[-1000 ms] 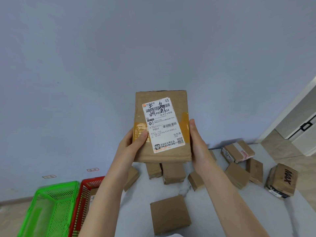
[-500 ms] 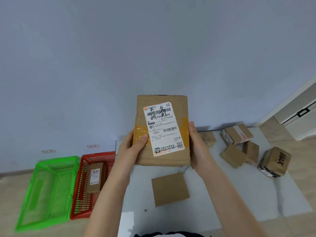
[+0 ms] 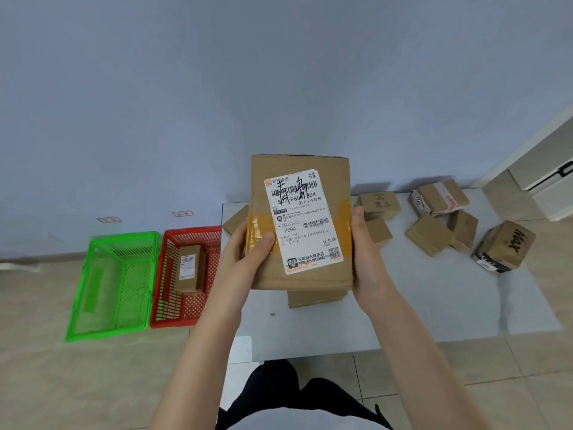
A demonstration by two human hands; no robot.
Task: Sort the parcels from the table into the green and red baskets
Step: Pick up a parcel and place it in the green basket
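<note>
Head view: left hand (image 3: 245, 259) and right hand (image 3: 367, 262) grip the labelled parcel (image 3: 300, 221) by its sides above the bench (image 3: 434, 305); we read its label first, then lower it into green basket (image 3: 124, 235) or red basket (image 3: 192, 231).

We see the big parcel (image 3: 333, 175) in plain brown cardboard, crossed by a glossy yellow-orange band of tape (image 3: 342, 212). Its white label (image 3: 305, 225) carries black barcodes and print, black marker scrawl and a small orange logo. The green basket (image 3: 124, 235) is bright lime mesh, and the red basket (image 3: 192, 231) is a red lattice. The small parcel (image 3: 189, 268) in the red one is brown with a white label. The table (image 3: 434, 299) is pale grey. One brown box (image 3: 505, 246) bears black "MAX" lettering, and another (image 3: 437, 197) has white and pink tape. The wall (image 3: 279, 72) is pale lavender-blue, and the floor (image 3: 77, 383) is beige tile.
</note>
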